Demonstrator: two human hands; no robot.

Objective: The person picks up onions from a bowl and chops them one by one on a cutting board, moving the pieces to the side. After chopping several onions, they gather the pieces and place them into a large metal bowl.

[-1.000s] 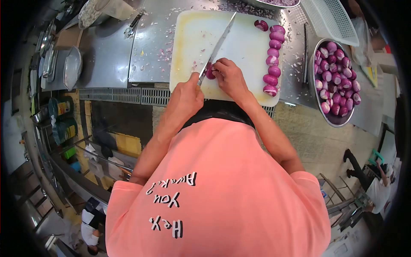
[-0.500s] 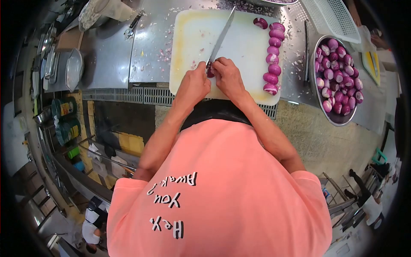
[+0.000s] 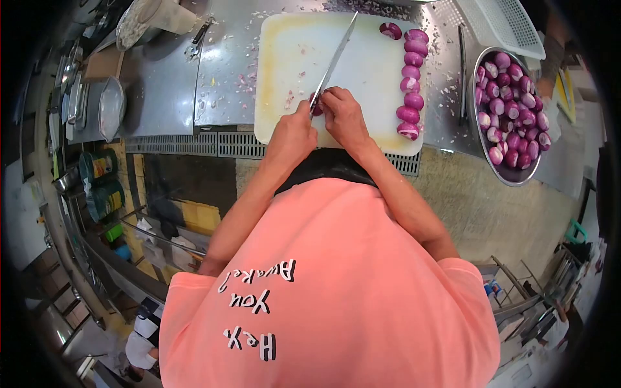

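Note:
My left hand (image 3: 292,134) is closed around the handle end of a long knife (image 3: 336,55), whose blade points away and to the right over a white cutting board (image 3: 288,39). Beside it, my right hand (image 3: 345,115) has its fingers bent round a small red onion (image 3: 317,108), held against the lower part of the blade. The fingers hide much of this onion. A column of purple onions (image 3: 414,101) lines the board's right side, and another onion (image 3: 390,30) lies near the far edge.
A metal bowl (image 3: 477,139) full of purple onions stands at the right, near a white plastic basket (image 3: 511,26). Onion scraps dot the steel table (image 3: 223,77). At the left are a clear container (image 3: 171,16) and a metal dish (image 3: 111,107). Another person's arm (image 3: 553,48) shows at upper right.
The knife has shifted slightly in my left hand, its blade now turned a little differently beside the onion. At upper right, another person's arm has come further into view.

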